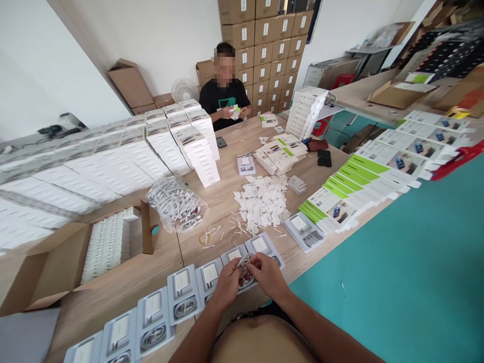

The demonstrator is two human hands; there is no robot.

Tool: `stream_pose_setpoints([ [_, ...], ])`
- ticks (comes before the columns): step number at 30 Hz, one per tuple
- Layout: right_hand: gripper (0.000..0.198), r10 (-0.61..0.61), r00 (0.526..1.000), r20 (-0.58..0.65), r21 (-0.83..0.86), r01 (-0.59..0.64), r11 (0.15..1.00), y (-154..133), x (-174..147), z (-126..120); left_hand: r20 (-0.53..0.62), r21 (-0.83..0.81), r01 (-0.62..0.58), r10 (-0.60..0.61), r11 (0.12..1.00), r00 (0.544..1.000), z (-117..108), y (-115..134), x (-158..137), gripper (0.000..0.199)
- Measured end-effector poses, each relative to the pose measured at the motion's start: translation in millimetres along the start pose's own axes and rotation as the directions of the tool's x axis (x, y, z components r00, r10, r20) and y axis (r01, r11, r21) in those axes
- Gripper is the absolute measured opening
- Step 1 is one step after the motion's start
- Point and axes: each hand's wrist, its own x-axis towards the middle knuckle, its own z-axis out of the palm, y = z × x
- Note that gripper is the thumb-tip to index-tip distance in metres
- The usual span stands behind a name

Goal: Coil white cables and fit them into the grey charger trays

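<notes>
A coiled grey cable [245,262] is held between my two hands, above the row of trays at the table's front edge. My left hand [229,278] is closed around its left side. From the right, the fingers of my right hand [265,270] pinch the coil. Under and beside my hands lie grey plastic trays, one [260,246] with a white charger block in it. Further left, another tray [182,292] holds a white block and a coiled cable. Part of the cable is hidden behind my fingers.
A clear bag of coiled cables [176,204] lies left of a heap of small white pieces [262,204]. An open carton [113,247] holds white blocks. Stacked white boxes [94,166] line the left; flat printed boxes [363,171] fan along the right edge. A person [225,91] sits opposite.
</notes>
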Motion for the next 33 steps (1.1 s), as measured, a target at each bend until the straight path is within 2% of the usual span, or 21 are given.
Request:
stream_pose_setpoints([
  [2,0.020,-0.098,0.986,-0.133,-0.163,0.076,0.984,0.2,-2.3,-8.3,0.019,0.045,0.000,-0.001,0.999,1.000,1.5,1.1,1.4,0.026],
  [3,0.027,-0.119,0.979,-0.163,-0.186,0.088,0.979,0.5,-3.4,-13.3,0.033,0.086,-0.002,-0.001,0.996,0.999,3.0,2.6,2.1,0.027],
  [5,0.030,-0.106,0.985,-0.136,-0.109,0.092,0.990,2.5,-6.5,-25.0,0.083,0.181,-0.018,0.003,0.983,0.997,8.3,8.0,3.5,0.028],
  [7,0.020,-0.074,0.994,-0.077,0.038,0.077,0.996,8.4,-11.0,-40.9,0.161,0.255,-0.037,-0.004,0.966,0.987,17.6,16.5,5.5,0.029],
  [10,0.016,0.001,0.994,-0.106,0.213,0.021,0.977,30.2,-20.4,-78.4,0.317,0.315,-0.081,-0.024,0.946,0.948,40.2,33.0,13.9,0.029],
  [13,0.024,0.140,0.961,-0.239,0.256,-0.077,0.964,67.4,-30.4,-133.9,0.377,0.411,-0.184,0.017,0.893,0.926,75.3,48.2,37.5,0.042],
  [16,0.029,0.226,0.890,-0.397,0.192,-0.160,0.968,105.3,-32.2,-193.3,0.363,0.514,-0.339,0.158,0.788,0.918,124.6,53.8,80.8,0.040],
  [18,0.030,0.222,0.859,-0.462,0.151,-0.171,0.974,121.8,-24.4,-223.9,0.342,0.583,-0.446,0.293,0.679,0.893,160.8,50.1,115.7,0.029],
  [20,0.029,0.196,0.849,-0.490,0.133,-0.150,0.980,128.6,-10.0,-243.1,0.308,0.692,-0.473,0.369,0.545,0.877,192.4,42.2,148.5,0.021],
  [23,0.023,0.102,0.850,-0.517,0.037,-0.097,0.995,126.0,15.6,-253.1,0.247,0.800,-0.406,0.375,0.441,0.894,219.7,29.2,182.5,0.011],
  [26,0.019,-0.076,0.862,-0.501,-0.209,-0.035,0.977,120.6,34.2,-251.1,0.213,0.828,-0.365,0.363,0.425,0.907,223.5,20.6,195.1,0.012],
  [29,0.021,-0.243,0.877,-0.415,-0.435,0.043,0.900,121.8,45.3,-246.8,0.224,0.846,-0.361,0.352,0.392,0.909,218.8,16.7,193.9,0.016],
  [33,0.025,-0.368,0.876,-0.311,-0.633,0.098,0.768,134.6,56.8,-242.7,0.255,0.862,-0.375,0.348,0.340,0.902,216.3,15.2,188.4,0.014],
])
